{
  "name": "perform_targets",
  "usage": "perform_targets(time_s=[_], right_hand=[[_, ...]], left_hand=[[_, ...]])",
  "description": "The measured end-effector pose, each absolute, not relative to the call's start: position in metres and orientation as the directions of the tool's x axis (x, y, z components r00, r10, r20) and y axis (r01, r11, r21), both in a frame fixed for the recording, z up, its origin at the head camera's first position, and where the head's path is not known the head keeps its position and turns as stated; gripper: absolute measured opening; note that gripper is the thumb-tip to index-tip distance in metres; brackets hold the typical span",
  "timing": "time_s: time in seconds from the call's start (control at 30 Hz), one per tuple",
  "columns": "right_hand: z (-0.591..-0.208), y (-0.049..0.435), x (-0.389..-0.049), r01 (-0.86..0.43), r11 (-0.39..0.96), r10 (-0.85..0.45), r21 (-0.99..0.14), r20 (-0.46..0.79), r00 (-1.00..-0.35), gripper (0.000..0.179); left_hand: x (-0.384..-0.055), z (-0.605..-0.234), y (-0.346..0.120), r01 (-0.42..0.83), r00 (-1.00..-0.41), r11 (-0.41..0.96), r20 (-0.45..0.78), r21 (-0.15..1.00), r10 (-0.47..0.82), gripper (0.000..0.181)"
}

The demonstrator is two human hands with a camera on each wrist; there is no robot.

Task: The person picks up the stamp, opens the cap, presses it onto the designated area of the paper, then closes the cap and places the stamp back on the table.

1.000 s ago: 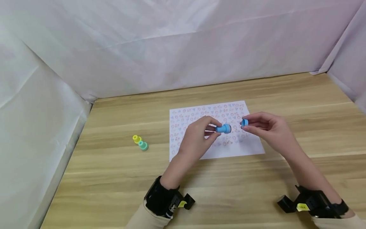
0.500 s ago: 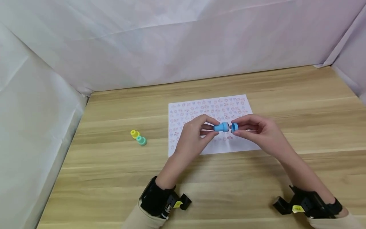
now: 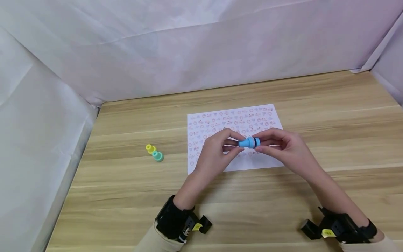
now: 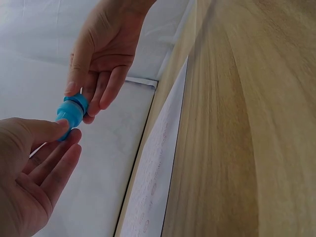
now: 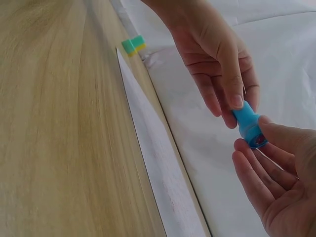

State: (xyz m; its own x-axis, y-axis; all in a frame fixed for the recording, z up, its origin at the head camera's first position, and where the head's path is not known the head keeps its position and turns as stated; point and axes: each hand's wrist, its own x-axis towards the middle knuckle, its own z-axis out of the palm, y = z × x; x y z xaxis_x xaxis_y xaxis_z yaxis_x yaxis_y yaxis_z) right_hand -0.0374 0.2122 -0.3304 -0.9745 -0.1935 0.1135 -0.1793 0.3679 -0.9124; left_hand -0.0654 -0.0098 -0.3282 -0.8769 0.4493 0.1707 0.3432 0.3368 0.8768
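1. The left hand [image 3: 217,148] pinches the narrow end of the blue stamp [image 3: 244,143] between thumb and fingertips, parted only by the stamp's thickness; its other fingers curve loosely behind.
2. The right hand [image 3: 288,147] faces it, thumb and fingertips closed lightly round the cap [image 3: 258,141].
3. The stamp's long axis runs sideways, roughly level in the head view, from the left hand's fingertips toward the right hand's. Its wide end points at the right hand, with the cap in line just beyond. A dark band [image 3: 255,142] shows between wide end and cap; whether the cap is fully seated cannot be told.
4. That shared axis looks like the deciding relation: the left hand is nearer the narrow end, the right hand nearer the wide end, so pressing or pulling would probably need to run straight between the two hands.
5. Below and beyond both hands, the printed paper [image 3: 231,119] lies flat on the bench [image 3: 126,189].
6. Well to the left of the left hand, the green stamp [image 3: 158,156] and yellow stamp [image 3: 150,149] stand side by side, the green one nearer the hand.
7. Farthest out, past both hands, hangs white cloth [image 3: 151,52].
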Motion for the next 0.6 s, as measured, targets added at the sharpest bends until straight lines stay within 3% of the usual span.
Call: perform_targets(time_s=[0.6], right_hand=[[-0.331, 0.2, -0.035, -0.15, 0.383, -0.21, -0.911, 0.072, -0.975, 0.026]], left_hand=[[-0.059, -0.333, -0.017, 0.329, -0.878, 0.295, 0.175, 0.897, 0.446, 0.023]])
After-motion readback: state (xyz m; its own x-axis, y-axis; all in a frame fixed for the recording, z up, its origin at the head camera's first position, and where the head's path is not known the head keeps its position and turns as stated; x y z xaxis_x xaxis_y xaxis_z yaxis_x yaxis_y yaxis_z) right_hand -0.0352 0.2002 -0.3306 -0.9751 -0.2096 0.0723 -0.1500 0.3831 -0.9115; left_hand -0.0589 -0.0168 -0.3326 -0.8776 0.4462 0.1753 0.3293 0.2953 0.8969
